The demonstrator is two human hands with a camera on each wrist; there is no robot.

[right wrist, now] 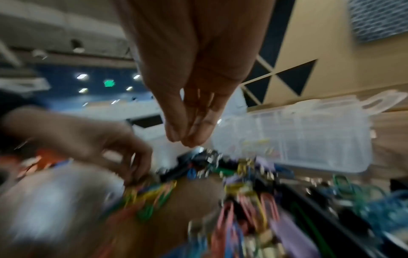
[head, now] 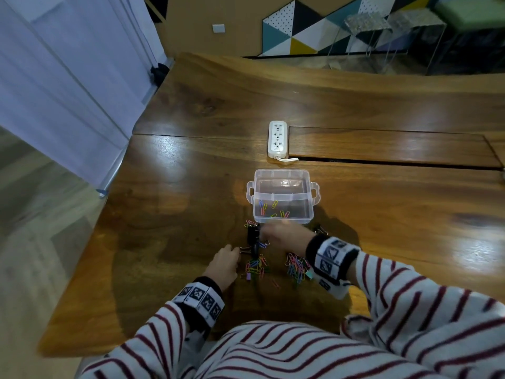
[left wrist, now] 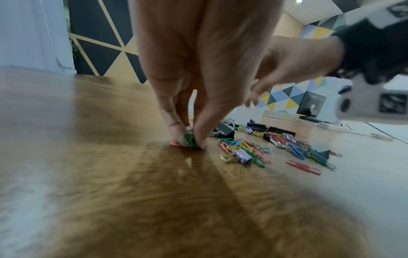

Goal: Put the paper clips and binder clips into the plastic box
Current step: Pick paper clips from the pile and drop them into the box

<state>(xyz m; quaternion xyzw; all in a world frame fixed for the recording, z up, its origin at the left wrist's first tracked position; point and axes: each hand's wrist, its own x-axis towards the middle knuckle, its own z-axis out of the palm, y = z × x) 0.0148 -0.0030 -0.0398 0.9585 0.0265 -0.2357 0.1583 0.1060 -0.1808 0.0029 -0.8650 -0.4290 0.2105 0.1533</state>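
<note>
Left wrist: left hand [left wrist: 198,73] pinches green wire paper clips [left wrist: 188,139] on glossy wood.

A broad, glossy wooden table [head: 207,160] fills the scene, a white power strip [head: 278,138] lying beside a long recessed panel [head: 388,144] in its top. Pale curtains [head: 62,86] hang at the left above a grey wood-look floor [head: 32,209]. Along the tan far wall [head: 207,20] runs a geometric triangle mural [head: 300,31], with clear acrylic stools [head: 366,31] standing before it.
</note>
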